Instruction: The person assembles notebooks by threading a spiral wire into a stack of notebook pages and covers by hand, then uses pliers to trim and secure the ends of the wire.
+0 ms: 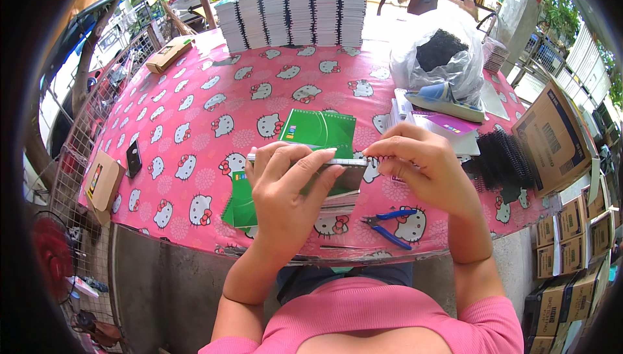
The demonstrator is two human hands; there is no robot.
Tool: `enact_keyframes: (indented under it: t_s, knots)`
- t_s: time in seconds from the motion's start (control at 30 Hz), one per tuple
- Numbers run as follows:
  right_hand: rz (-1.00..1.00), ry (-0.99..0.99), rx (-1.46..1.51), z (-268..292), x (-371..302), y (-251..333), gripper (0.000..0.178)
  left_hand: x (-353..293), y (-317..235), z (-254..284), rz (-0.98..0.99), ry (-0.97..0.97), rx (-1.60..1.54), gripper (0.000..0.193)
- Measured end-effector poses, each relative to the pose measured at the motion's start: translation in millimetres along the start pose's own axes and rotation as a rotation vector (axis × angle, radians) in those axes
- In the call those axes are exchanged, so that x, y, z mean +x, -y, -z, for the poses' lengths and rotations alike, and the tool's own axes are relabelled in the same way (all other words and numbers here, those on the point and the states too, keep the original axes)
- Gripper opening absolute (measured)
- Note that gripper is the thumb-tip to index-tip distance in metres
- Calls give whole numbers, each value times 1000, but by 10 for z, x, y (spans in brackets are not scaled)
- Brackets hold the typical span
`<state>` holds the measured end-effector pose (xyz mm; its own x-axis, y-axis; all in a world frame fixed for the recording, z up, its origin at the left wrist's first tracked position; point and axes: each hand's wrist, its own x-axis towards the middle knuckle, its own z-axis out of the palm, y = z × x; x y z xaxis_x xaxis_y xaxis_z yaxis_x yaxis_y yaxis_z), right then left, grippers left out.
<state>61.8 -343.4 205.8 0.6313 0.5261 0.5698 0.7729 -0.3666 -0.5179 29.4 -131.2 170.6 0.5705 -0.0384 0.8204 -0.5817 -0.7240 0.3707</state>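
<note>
My left hand (285, 182) grips a notebook (349, 177) held up with its edge toward me, fingers on top and thumb on the near side. At its right end my right hand (422, 162) is closed in a pinch by the binding edge; what sits between the fingertips is too small to make out, perhaps the end of a spiral wire. Green-covered notebooks (318, 128) lie on the table behind and below my left hand. Blue-handled cutting pliers (392, 227) rest near the table's front edge, below my right hand.
Tall stacks of spiral notebooks (292, 20) stand at the back, a person beyond them. Right: a plastic bag of black coils (441, 55), a blue pouch-like item (444, 99), loose black coils (500, 159), a carton (551, 140). Left: a phone (134, 159), a small box (104, 182).
</note>
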Motion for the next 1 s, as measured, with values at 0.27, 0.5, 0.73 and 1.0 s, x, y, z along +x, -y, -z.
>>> enact_keyframes:
  t_s: [0.27, 0.5, 0.73, 1.0]
  knots:
    - [-93, 62, 58, -52, -46, 40, 23, -21, 28, 10, 47, 28, -52, 22]
    - [-67, -31, -66, -151, -21, 113, 26, -23, 33, 10, 91, 15, -63, 25]
    - [15, -99, -264, -220, -3, 168, 23, -52, 52, -15, 56, -15, -42, 24]
    - [-31, -95, -347, -323, 1, 299, 15, -61, 72, -4, 18, -9, -68, 25]
